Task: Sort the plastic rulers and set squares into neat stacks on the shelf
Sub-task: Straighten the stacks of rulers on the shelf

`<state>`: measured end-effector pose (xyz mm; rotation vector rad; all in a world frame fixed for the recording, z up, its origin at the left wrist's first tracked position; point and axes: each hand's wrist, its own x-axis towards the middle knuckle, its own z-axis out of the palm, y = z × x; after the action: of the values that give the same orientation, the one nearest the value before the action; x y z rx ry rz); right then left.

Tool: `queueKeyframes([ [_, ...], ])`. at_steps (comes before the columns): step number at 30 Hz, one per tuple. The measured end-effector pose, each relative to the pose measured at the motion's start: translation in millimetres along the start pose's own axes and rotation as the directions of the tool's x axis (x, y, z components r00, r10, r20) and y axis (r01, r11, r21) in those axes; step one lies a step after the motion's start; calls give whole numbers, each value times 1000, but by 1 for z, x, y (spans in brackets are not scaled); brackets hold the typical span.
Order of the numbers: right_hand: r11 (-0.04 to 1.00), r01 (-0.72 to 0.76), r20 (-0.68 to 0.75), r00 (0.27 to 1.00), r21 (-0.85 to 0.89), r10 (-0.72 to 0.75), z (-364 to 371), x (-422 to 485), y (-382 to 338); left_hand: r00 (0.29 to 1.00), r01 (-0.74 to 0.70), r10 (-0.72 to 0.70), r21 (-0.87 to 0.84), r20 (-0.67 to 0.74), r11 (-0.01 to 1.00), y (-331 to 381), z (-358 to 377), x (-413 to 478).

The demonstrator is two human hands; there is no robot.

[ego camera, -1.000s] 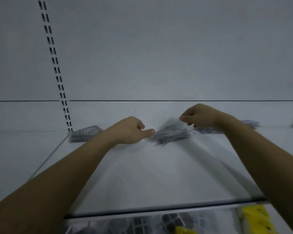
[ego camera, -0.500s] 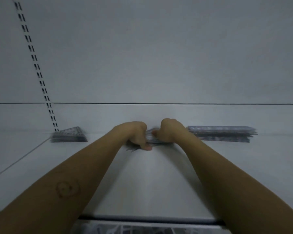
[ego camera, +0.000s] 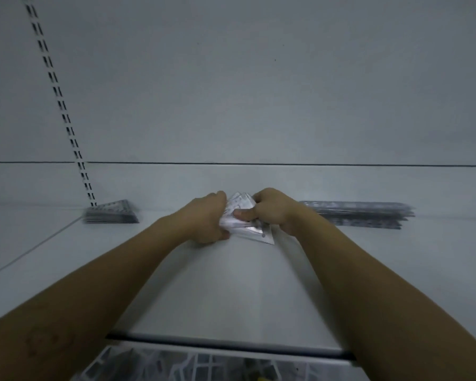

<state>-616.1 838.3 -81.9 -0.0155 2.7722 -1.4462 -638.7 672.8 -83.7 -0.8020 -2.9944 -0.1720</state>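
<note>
Head view: out on the shelf (ego camera: pixel 231 284), your left hand (ego camera: pixel 206 218) and right hand (ego camera: pixel 272 213) both curl round a loose bundle of set squares (ego camera: pixel 254 232), right thumb pinching on top. I'd tap its edges flush, then park it between the triangle stack (ego camera: pixel 110 213) and ruler stack (ego camera: pixel 363 214)

The left hand (ego camera: pixel 205 220) and right hand (ego camera: pixel 271 210) cover most of the set squares (ego camera: pixel 241 214) they grip — only the top and one near corner peek out. The right wrist hides the left end of the ruler stack (ego camera: pixel 363 214). Down near, a blurry pile (ego camera: pixel 193 365) is cut off by the edge.
</note>
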Motion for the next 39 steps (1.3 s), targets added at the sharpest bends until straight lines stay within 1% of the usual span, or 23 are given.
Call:
queueKeyframes([
  [2, 994, 104, -50, 993, 32, -102, 9, -1, -3, 1000, -18, 18, -177, -5, 984, -17, 0, -10],
  [3, 988, 146, -71, 987, 46, -143, 14, -2, -5, 999, -31, 26, -229, -22, 973, -23, 2, -15],
  [5, 979, 198, -81, 978, 57, -193, 25, -3, -7, 993, -55, 23, -282, -114, 958, -35, 9, -24],
  [7, 979, 201, -56, 978, 28, -199, 35, -4, -6, 976, -75, 6, -311, -217, 947, -46, 17, -30],
  [8, 982, 191, -29, 981, 0, -191, 39, -5, -5, 973, -71, -5, -318, -231, 945, -50, 21, -32],
  [9, 981, 187, 16, 982, -50, -187, 43, -6, -5, 975, -58, -11, -304, -221, 951, -53, 25, -32],
  [11, 944, 223, 139, 971, -243, -194, 54, -7, -5, 989, -3, -20, -153, -146, 988, -54, 35, -27],
  [12, 917, 229, 168, 969, -326, -182, 58, -8, -6, 993, 24, -32, -66, -117, 997, -52, 37, -24],
  [13, 907, 220, 150, 973, -358, -177, 61, -6, -7, 993, 34, -39, -41, -111, 999, -50, 36, -23],
  [14, 917, 208, 104, 978, -342, -183, 61, -4, -9, 993, 21, -31, -86, -115, 996, -50, 34, -24],
  [15, 934, 205, 37, 978, -294, -203, 59, -1, -9, 992, -2, -23, -203, -124, 979, -51, 29, -25],
  [17, 950, 216, -69, 969, -224, -237, 55, 2, -8, 987, -57, -18, -447, -161, 893, -59, 22, -27],
  [18, 955, 207, -79, 970, -213, -228, 55, 3, -7, 985, -68, -18, -487, -169, 871, -60, 21, -28],
  [19, 960, 198, -78, 973, -196, -217, 57, 3, -6, 987, -59, -18, -471, -158, 880, -59, 22, -28],
  [21, 972, 187, -63, 978, -141, -197, 65, 1, -7, 990, -16, -30, -331, -134, 943, -53, 29, -25],
  [23, 974, 192, 9, 981, -118, -193, 71, 0, -8, 989, -1, -24, -168, -147, 986, -45, 35, -24],
  [24, 971, 203, 53, 979, -129, -197, 72, -1, -7, 989, -14, -8, -148, -147, 989, -42, 37, -26],
  [26, 960, 245, 97, 968, -134, -233, 70, -2, -4, 990, -59, 31, -205, -139, 977, -43, 36, -29],
  [30, 921, 309, -20, 946, -236, -322, 70, -3, -3, 977, -80, 2, -358, -213, 930, -47, 36, -31],
  [32, 914, 312, -56, 940, -261, -337, 74, -2, -6, 974, -60, -17, -329, -226, 942, -48, 38, -26],
  [34, 915, 290, -14, 952, -280, -306, 78, 0, -7, 978, -49, -4, -245, -208, 968, -50, 40, -22],
  [37, 900, 185, 21, 981, -395, -193, 76, 4, -2, 991, -32, 1, -237, -131, 971, -52, 39, -20],
  [39, 875, 157, 6, 985, -457, -173, 76, 4, -2, 995, -46, 24, -235, -95, 971, -54, 36, -20],
])
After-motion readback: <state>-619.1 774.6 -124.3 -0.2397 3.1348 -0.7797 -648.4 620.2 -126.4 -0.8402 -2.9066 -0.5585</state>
